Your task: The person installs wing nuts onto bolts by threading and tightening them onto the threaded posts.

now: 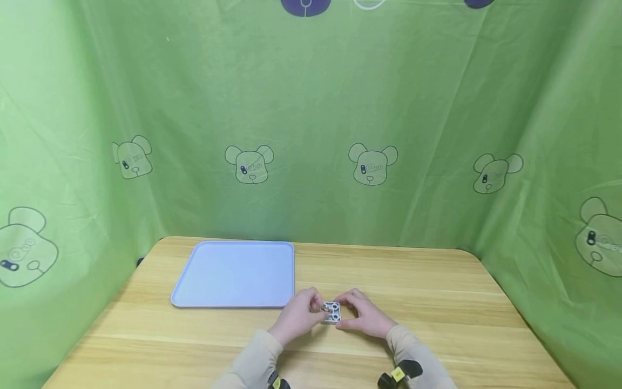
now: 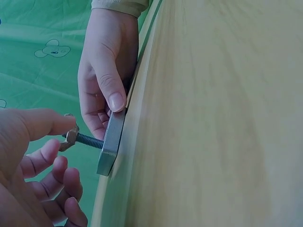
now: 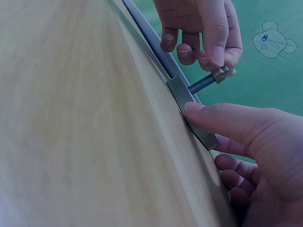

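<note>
A small square grey metal block (image 2: 111, 142) lies flat on the table, with round holes in its top face. From it a threaded bolt (image 2: 89, 140) stands upright, carrying a wing nut (image 2: 71, 137) near its free end. My left hand (image 1: 297, 317) pinches the wing nut between thumb and index finger, the other fingers loosely bent beside it. On the opposite side, my right hand (image 1: 365, 316) grips the block by its edges, thumb (image 3: 195, 108) on the near edge and fingers at the far one. In the head view, the left fingers partly cover the bolt.
A pale blue tray (image 1: 238, 275) lies on the wooden table (image 1: 413, 281), to the left and behind the hands. Green curtains (image 1: 311, 97) printed with bear heads hang around the table's back and sides.
</note>
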The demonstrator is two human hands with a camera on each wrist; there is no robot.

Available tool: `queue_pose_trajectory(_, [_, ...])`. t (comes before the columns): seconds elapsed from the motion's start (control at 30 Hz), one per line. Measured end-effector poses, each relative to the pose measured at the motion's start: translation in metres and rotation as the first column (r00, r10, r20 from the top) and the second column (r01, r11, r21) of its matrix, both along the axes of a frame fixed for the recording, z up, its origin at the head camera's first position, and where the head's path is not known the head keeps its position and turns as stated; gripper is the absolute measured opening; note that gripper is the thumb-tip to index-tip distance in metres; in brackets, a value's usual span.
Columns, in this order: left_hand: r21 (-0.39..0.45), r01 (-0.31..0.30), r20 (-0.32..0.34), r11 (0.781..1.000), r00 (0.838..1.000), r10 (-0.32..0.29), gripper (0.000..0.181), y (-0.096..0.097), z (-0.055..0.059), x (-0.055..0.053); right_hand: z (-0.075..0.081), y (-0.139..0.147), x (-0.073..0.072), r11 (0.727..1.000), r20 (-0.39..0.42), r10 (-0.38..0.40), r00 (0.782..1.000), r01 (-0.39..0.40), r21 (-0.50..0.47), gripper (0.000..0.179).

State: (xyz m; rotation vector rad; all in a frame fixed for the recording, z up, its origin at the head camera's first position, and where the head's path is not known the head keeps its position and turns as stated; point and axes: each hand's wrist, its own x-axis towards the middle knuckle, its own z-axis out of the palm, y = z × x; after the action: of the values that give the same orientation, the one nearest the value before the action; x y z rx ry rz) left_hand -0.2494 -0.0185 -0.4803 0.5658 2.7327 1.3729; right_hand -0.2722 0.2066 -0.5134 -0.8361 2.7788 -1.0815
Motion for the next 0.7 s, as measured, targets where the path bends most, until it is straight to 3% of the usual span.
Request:
queue_pose_trajectory(0.3, [-0.005,0.011,0.004,1.000,1.000,-0.011,0.030,0.0009,-0.0003,0.0007,-0.0001,0.0009,0.0003,1.000,-0.005,0.003,1.000,-0.003,-0.003,0.052])
queue_pose_trajectory(0.7, [-0.038,0.017,-0.018,0.999,1.000,-0.017,0.017,0.0005,0.0005,0.0004,0.0006,0.0003,0.0006,1.000,0.015,-0.007,1.000,0.006,0.005,0.053])
